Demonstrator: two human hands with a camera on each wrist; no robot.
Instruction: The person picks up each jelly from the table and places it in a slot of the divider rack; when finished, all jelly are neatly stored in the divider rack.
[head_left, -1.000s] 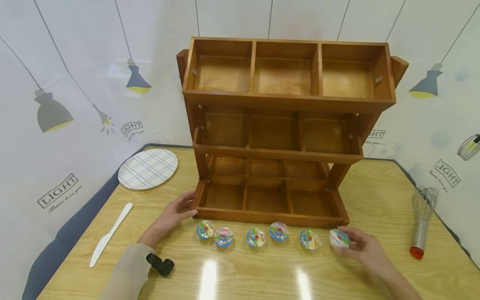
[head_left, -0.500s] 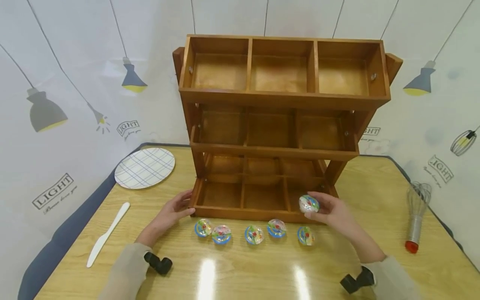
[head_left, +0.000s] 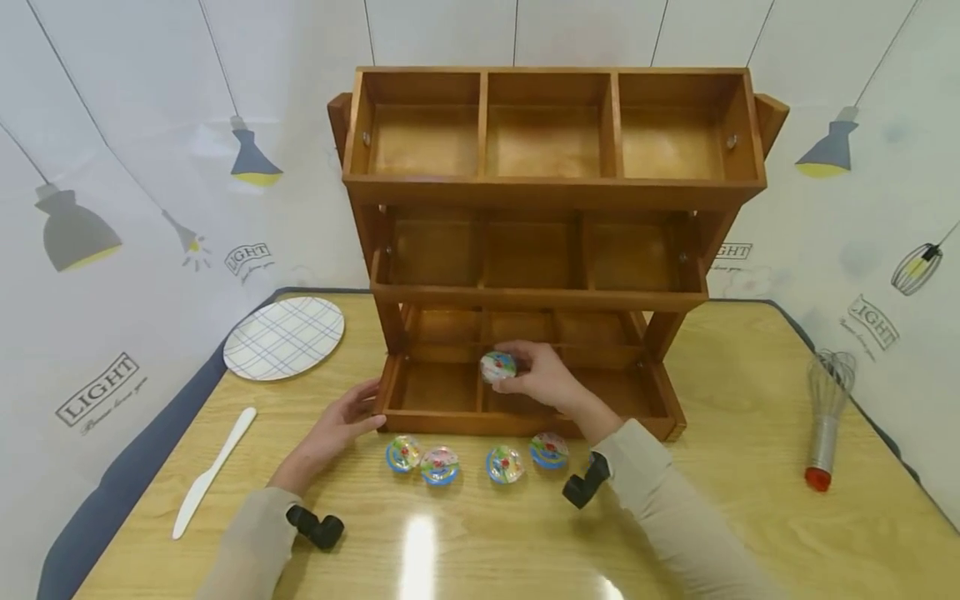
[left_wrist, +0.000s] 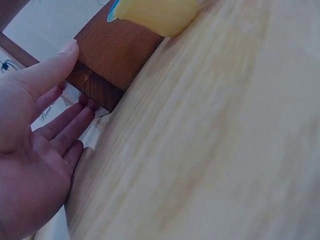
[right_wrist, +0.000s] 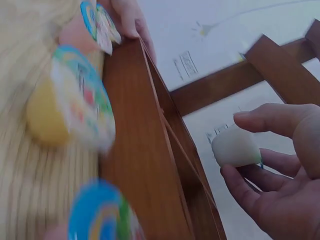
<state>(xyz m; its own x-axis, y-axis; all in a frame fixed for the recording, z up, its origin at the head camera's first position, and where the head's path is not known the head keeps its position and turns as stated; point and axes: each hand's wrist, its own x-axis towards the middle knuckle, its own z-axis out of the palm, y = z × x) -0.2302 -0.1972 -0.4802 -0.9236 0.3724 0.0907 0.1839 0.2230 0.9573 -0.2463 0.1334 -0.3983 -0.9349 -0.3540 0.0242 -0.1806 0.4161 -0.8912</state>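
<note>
Head view: right hand (head_left: pixel 542 379) pinches a small lidded cup (head_left: pixel 498 367) between thumb and fingers, over the rack's bottom tier, by the divider between left and middle compartments. Left hand (head_left: pixel 336 431) holds the wooden rack (head_left: pixel 551 193) at its lower left front corner. Four more cups in front on the table (head_left: pixel 495 550): two at left, close together (head_left: pixel 403 453) (head_left: pixel 439 466), then two more (head_left: pixel 504 464) (head_left: pixel 549 450). Lid print too small to read. Backdrop (head_left: pixel 300 225) reads "LIGHT" in several spots; script underneath is hard to make out. Checked plate (head_left: pixel 285 337) and white knife (head_left: pixel 213 473) at left, whisk (head_left: pixel 827 417) at right.

Left wrist view: thumb on the rack's front board, fingers round the end. Yellow cup near the board, label not legible.

Right wrist view: held cup shows a pale body, gripped thumb-to-fingers. Nearby lids blue, green, white; print blurred.
</note>
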